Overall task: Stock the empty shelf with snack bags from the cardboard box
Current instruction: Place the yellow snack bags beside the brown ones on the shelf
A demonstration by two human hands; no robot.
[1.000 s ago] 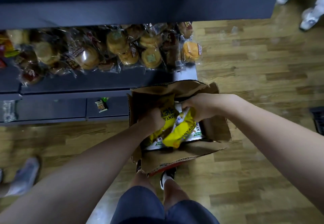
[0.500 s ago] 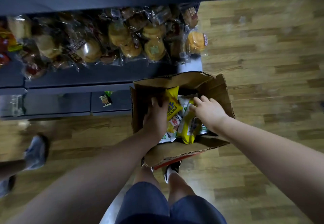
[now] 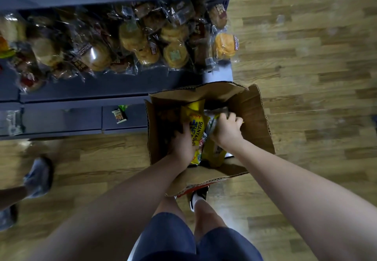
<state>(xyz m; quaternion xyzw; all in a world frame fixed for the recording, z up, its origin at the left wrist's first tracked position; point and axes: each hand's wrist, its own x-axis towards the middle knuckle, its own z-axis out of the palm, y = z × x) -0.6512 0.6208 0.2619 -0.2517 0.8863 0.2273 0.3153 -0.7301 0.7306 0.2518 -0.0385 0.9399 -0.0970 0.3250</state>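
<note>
Reaching down into the open cardboard box [image 3: 253,115] on the wooden floor [image 3: 306,56], both of the person's hands are among the snack bags inside it. The left hand [image 3: 182,141] lies against a yellow snack bag [image 3: 196,126] printed with dark lettering, its fingers curled down along the bag's left side into the shadowed part of the box; it appears to grip that bag, though the fingertips are hidden. The right hand [image 3: 227,130] is closed in a fist, its fingers bunched around the crinkled top of a second yellow bag [image 3: 213,153] that lies just to the right of the first, with a pale wrapper showing between them. The box stands with its flaps spread open, touching or nearly touching the front of the dark blue shelf unit [image 3: 81,93], and the person's own legs, in dark shorts [image 3: 183,240], and 1 foot in a white sock and dark shoe [image 3: 199,196] sit right behind its near flap. On the shelf above and left of the box lies a loose heap of clear-wrapped buns and pastries [image 3: 126,42], some golden, some darker. On the lowest shelf, left of the box, 1 small packet [image 3: 119,115] lies alone, and a clear wrapper [image 3: 13,123] lies at the far left edge. At the left of the view, another person's foot in a pale grey shoe [image 3: 37,176] rests on the floor, blurred.
</note>
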